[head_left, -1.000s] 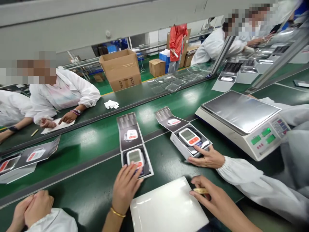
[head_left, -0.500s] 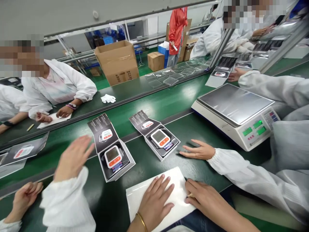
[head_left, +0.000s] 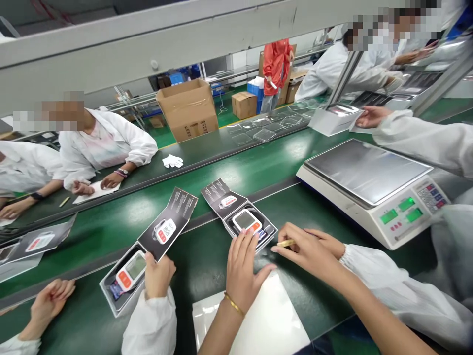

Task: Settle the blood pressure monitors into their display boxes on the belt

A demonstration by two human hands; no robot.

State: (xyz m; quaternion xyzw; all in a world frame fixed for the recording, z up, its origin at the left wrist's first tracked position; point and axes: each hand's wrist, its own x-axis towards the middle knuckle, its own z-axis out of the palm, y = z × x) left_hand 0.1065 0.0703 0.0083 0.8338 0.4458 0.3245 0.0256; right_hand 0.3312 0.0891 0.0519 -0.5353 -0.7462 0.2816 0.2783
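My left hand (head_left: pixel 244 266), with a gold bangle at the wrist, reaches with fingers stretched out to the near side of an open box (head_left: pixel 229 197). Its fingertips overlap the lower edge of the white and orange blood pressure monitor (head_left: pixel 244 220) inside; whether they press on it I cannot tell. Pinched in my right hand (head_left: pixel 306 249) is a short yellowish stick (head_left: pixel 286 243), just right of that box. Below my hands lies a glossy white sheet (head_left: pixel 273 315), partly covered by my left forearm.
A co-worker's hand (head_left: pixel 328 241) is close behind my right hand. Another co-worker's hand (head_left: pixel 158 276) grips a second open monitor box (head_left: pixel 121 305) at left. A weighing scale (head_left: pixel 369 172) stands at right. White gloves (head_left: pixel 172 161) lie across the green belt (head_left: pixel 207 167).
Both my hands have moved forward off the white sheet to the nearer box on the right. The co-worker at left has taken hold of the other box and turned it.
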